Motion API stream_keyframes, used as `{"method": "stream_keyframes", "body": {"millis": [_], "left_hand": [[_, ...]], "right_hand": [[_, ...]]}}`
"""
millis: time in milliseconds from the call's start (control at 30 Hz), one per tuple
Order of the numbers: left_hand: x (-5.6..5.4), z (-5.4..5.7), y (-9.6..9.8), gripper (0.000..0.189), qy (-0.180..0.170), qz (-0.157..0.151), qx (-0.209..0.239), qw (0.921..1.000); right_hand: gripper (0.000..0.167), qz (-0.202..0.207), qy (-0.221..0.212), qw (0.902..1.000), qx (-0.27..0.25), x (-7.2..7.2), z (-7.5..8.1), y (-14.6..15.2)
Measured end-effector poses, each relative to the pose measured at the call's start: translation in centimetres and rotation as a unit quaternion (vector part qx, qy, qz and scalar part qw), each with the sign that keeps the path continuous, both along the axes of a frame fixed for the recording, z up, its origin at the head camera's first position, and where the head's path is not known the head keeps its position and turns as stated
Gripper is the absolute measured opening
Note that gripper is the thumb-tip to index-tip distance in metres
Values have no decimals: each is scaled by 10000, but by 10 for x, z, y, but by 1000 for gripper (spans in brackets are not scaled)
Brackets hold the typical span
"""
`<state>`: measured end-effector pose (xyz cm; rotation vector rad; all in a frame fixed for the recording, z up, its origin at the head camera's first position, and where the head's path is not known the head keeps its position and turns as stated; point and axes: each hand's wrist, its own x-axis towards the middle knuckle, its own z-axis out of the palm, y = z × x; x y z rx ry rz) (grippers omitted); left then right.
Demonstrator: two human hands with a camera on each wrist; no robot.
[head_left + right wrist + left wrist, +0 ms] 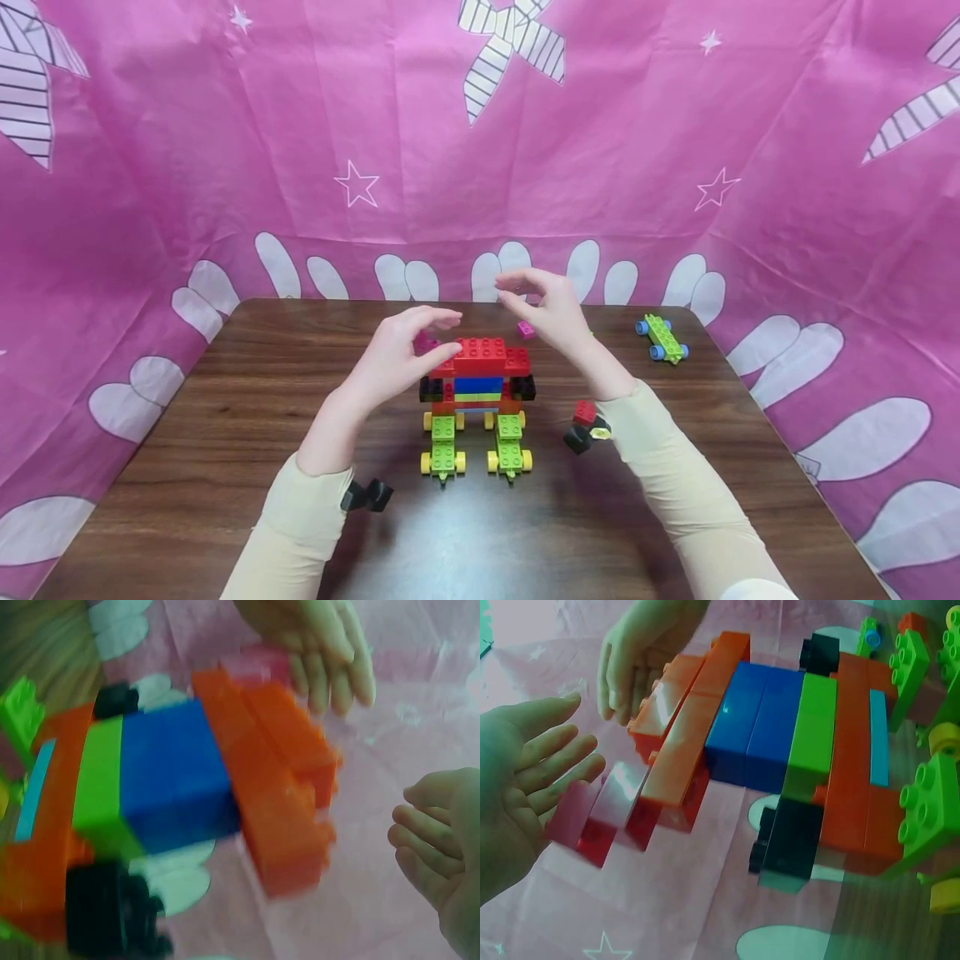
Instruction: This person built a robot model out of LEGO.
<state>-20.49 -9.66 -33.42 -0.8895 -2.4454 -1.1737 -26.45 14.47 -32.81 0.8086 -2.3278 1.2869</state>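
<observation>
A toy-brick structure (478, 385) stands on two green wheeled bases (443, 450) with yellow wheels. It has blue and green bricks in the middle, black bricks at both sides and red bricks on top. My left hand (397, 354) is at its upper left, fingers relaxed, beside a pink brick (576, 817) on the top layer; whether they touch, I cannot tell. The right hand (551, 307) hovers above and behind the structure's right side, fingers loosely bent and holding nothing. Its spread fingers appear apart from the red bricks in the right wrist view.
A green wheeled base (663, 340) with blue wheels lies at the back right of the brown table (187, 467). A loose pink brick (527, 330) lies behind the structure. Wrist-camera mounts (367, 495) sit at the cuffs. Pink patterned cloth (420, 167) surrounds the table.
</observation>
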Motion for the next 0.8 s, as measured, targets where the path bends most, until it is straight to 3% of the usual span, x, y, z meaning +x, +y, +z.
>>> {"method": "stream_keyframes", "body": {"millis": [200,533,800], "left_hand": [[0,3,12,41,-58,-189,-65,9998],[-1,5,30,43,-47,-385,-318,9987],[-3,4,47,44,-370,-525,-664,9957]], "right_hand": [[25,-284,-297,9991,141,-25,-17,22],[32,-291,-974,9926,669,-60,-54,47],[40,-344,-1483,9829,1038,-83,-78,60]]}}
